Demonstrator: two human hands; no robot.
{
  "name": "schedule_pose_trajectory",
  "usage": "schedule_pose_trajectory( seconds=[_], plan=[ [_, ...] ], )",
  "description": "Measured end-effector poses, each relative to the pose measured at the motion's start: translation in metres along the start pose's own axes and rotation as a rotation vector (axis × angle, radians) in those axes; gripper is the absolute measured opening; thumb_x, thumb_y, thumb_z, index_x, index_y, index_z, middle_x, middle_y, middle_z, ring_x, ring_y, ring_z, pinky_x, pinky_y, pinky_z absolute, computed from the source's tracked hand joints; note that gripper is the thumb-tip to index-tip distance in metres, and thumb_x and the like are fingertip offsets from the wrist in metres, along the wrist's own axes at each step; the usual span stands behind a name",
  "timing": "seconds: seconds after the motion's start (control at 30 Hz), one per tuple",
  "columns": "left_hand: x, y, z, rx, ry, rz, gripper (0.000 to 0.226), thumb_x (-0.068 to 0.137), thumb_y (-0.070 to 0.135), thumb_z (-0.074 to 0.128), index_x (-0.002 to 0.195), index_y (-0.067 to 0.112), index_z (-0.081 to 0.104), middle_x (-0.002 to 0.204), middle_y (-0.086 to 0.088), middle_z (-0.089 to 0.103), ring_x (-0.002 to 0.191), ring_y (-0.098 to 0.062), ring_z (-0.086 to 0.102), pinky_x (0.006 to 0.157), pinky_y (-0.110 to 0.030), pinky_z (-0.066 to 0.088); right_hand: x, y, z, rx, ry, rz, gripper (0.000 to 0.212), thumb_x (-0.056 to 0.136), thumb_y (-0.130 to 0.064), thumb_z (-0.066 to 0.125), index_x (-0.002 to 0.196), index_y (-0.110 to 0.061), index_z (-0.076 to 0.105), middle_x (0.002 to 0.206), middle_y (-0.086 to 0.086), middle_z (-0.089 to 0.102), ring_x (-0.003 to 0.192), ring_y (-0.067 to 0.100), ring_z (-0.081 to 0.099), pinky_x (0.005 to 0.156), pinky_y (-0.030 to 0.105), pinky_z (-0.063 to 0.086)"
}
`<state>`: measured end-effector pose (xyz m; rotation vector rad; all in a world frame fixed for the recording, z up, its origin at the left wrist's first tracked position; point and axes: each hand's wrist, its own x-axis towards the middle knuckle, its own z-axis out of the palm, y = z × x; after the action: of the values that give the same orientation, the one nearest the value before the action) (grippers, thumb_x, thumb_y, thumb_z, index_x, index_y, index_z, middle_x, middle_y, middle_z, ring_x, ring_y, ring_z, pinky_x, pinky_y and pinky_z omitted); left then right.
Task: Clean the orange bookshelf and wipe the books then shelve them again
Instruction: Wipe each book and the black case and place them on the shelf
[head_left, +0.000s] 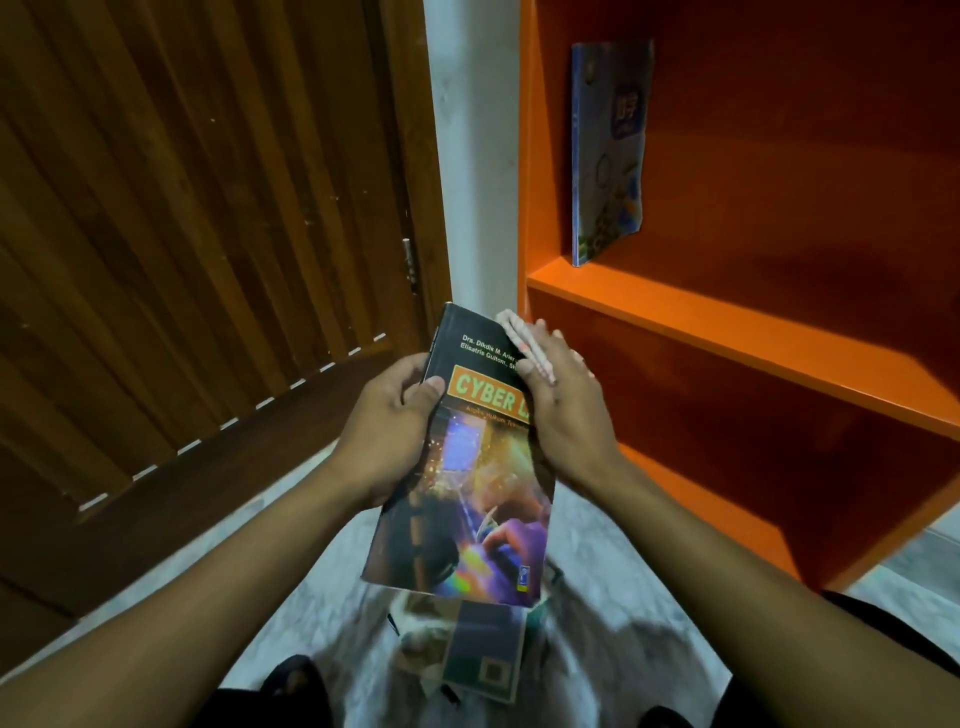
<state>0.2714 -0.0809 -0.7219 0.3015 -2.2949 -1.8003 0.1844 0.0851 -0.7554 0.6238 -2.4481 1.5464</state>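
I hold a dark paperback titled "Cyber" up in front of me, cover facing me. My left hand grips its left edge, thumb on the cover. My right hand lies flat over the book's upper right, pressing a folded pale pink cloth against it. The orange bookshelf stands to the right. One thin blue book stands upright on its upper shelf, leaning against the left wall. The lower compartments show no books.
More books lie in a small pile on the grey marbled floor below the held book. A slatted brown wooden door fills the left. A pale wall strip separates door and shelf.
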Motion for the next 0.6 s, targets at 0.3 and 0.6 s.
schedule_pose_trajectory(
  seconds=[0.3, 0.6],
  plan=[
    [0.027, 0.004, -0.024, -0.395, 0.305, -0.164, 0.019, 0.106, 0.022, 0.044, 0.108, 0.023, 0.063, 0.108, -0.01, 0.073, 0.093, -0.024, 0.074, 0.075, -0.039, 0.06, -0.049, 0.003, 0.031, 0.043, -0.271, -0.107, 0.042, 0.103, -0.03, 0.049, 0.145, -0.025, 0.049, 0.138, 0.002, 0.061, 0.117, 0.009, 0.059, 0.093, 0.018, 0.044],
    [0.031, 0.001, -0.057, -0.298, 0.444, -0.12, 0.018, 0.107, 0.028, 0.043, 0.113, 0.025, 0.06, 0.109, -0.006, 0.073, 0.096, -0.022, 0.073, 0.084, -0.043, 0.06, -0.066, 0.004, 0.024, -0.009, -0.528, -0.23, 0.024, 0.102, -0.015, 0.055, 0.124, -0.014, 0.064, 0.099, -0.012, 0.072, 0.087, -0.018, 0.06, 0.073, 0.008, 0.046]
  ],
)
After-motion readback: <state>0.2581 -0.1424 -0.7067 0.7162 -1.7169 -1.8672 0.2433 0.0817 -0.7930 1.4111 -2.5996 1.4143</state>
